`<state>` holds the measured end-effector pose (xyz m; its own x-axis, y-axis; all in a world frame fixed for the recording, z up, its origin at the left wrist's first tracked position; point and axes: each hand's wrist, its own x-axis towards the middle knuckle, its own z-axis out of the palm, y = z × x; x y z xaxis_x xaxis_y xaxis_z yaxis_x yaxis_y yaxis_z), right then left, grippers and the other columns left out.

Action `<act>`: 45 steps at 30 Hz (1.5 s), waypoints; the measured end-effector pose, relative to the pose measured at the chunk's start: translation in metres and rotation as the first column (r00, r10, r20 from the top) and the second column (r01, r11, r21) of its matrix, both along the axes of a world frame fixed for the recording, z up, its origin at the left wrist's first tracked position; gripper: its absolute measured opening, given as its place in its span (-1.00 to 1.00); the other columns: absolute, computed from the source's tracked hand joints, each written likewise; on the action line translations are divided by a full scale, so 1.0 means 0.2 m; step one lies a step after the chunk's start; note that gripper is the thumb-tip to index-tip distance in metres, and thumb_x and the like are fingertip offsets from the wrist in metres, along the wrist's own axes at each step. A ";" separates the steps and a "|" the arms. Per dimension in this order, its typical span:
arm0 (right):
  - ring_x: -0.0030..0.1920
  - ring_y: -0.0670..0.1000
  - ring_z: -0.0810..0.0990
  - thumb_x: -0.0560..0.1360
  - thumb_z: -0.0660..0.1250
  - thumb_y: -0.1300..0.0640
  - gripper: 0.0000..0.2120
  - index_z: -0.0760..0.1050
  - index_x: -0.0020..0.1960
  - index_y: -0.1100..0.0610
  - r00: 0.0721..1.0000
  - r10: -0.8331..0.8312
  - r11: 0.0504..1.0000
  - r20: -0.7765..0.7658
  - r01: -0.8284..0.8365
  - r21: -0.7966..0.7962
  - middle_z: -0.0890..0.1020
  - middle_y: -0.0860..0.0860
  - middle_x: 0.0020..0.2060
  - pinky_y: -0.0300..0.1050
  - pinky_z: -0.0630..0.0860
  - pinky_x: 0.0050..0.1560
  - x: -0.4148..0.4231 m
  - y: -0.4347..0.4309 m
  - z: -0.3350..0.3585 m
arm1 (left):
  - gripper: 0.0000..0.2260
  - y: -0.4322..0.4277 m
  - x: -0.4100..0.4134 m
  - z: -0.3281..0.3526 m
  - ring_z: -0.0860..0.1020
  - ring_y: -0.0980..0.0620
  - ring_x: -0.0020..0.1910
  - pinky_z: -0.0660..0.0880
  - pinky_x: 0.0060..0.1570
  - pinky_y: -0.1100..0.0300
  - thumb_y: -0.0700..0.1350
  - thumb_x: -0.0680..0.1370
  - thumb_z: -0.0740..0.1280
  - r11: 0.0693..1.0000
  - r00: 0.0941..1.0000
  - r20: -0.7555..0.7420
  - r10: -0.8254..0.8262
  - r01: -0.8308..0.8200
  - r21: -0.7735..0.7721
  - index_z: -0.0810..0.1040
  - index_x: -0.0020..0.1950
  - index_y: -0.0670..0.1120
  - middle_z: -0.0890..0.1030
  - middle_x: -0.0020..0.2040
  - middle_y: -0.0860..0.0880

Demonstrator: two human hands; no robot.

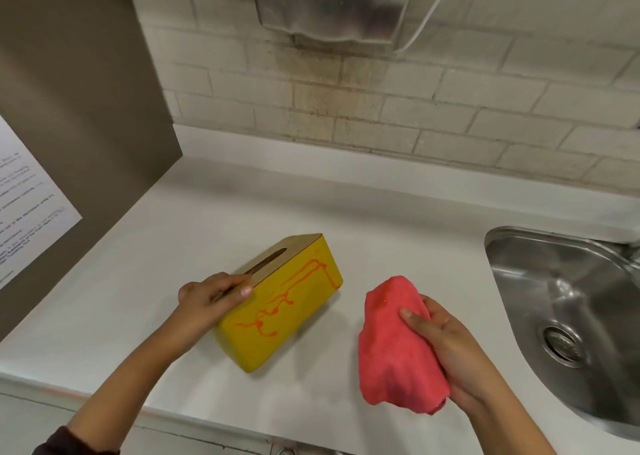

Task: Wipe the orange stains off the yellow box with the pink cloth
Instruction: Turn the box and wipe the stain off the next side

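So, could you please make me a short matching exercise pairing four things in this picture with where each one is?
Things:
1. box
2. cloth
3. sink
4. paper

Places:
A. far left, on the brown panel
B. in the right hand
C. set into the counter at right
D. under the left hand

Pairs: 1-D, 2-B, 3-C, 4-A

A yellow box [277, 310] with a slotted wooden lid is sitting angled on the white worktop [242, 205], orange stains [287, 298] squiggling across its side. A bunched pink cloth [394, 347] is hanging just right of the box, apart from it.
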<state>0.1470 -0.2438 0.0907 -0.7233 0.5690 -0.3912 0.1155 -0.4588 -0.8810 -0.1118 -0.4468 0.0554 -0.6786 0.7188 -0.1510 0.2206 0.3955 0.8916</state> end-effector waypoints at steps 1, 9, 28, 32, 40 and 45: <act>-0.05 0.16 0.67 0.41 0.35 0.15 -0.67 0.49 0.16 0.18 1.000 -0.006 0.999 0.029 0.005 0.039 0.69 0.17 -0.02 -0.06 0.61 -0.17 0.00 0.00 0.00 | -0.62 0.01 0.00 -0.02 0.48 -0.07 0.19 0.27 0.32 -0.22 0.41 0.20 0.25 1.000 1.000 -0.028 -0.003 0.003 0.000 0.52 -0.05 0.34 0.61 0.00 0.14; -0.05 0.14 0.67 0.42 0.38 0.31 -0.63 0.49 0.19 0.09 0.995 -0.015 0.980 0.097 -0.005 0.196 0.67 0.12 0.01 -0.03 0.59 -0.15 -0.06 0.00 -0.09 | -0.31 -0.01 -0.01 -0.06 0.44 -0.14 0.22 0.32 0.30 -0.15 0.47 0.12 0.33 0.987 0.985 -0.086 -0.150 0.144 -0.070 0.49 0.17 0.21 0.55 0.11 0.10; 0.08 -0.24 0.47 0.56 0.12 0.12 -0.74 0.48 0.18 0.10 0.995 -0.024 0.450 -0.101 0.101 0.887 0.46 -0.26 0.05 -0.45 0.37 0.04 -0.68 -0.04 -0.35 | -0.69 -0.01 -0.17 -0.07 0.59 0.06 0.01 0.49 -0.10 0.39 0.03 0.42 0.25 0.986 0.965 0.239 -0.106 0.071 0.150 0.60 0.14 0.15 0.58 0.04 -0.10; 0.08 -0.35 0.41 0.57 0.07 0.02 -0.67 0.46 0.22 0.10 0.986 -0.131 0.347 -0.103 0.143 0.927 0.38 -0.24 0.03 -0.57 0.31 -0.03 -0.74 -0.07 -0.39 | -0.71 -0.01 -0.16 -0.09 0.58 0.03 0.00 0.46 -0.11 0.36 0.01 0.41 0.28 0.982 0.963 0.249 -0.101 0.057 0.179 0.62 0.10 0.17 0.58 0.02 -0.12; -0.10 -0.02 0.57 0.54 0.08 0.10 -0.64 0.50 0.23 0.17 0.999 -0.037 0.123 -0.004 0.009 0.992 0.55 0.10 0.07 -0.44 0.37 -0.15 -0.75 -0.06 -0.38 | -0.73 -0.01 -0.18 -0.09 0.59 0.09 -0.03 0.49 -0.12 0.38 -0.19 0.53 0.24 0.978 0.954 0.288 -0.082 0.021 0.209 0.62 0.09 0.11 0.57 0.03 -0.15; -0.27 -0.10 0.53 0.54 0.09 0.08 -0.67 0.55 0.14 0.16 0.994 -0.113 0.119 0.003 0.011 0.993 0.55 0.04 -0.01 -0.42 0.35 -0.36 -0.75 -0.06 -0.35 | -0.73 -0.01 -0.18 -0.08 0.58 0.05 0.00 0.48 -0.12 0.40 -0.18 0.54 0.24 0.981 0.961 0.262 -0.087 0.036 0.193 0.60 0.14 0.08 0.57 0.03 -0.12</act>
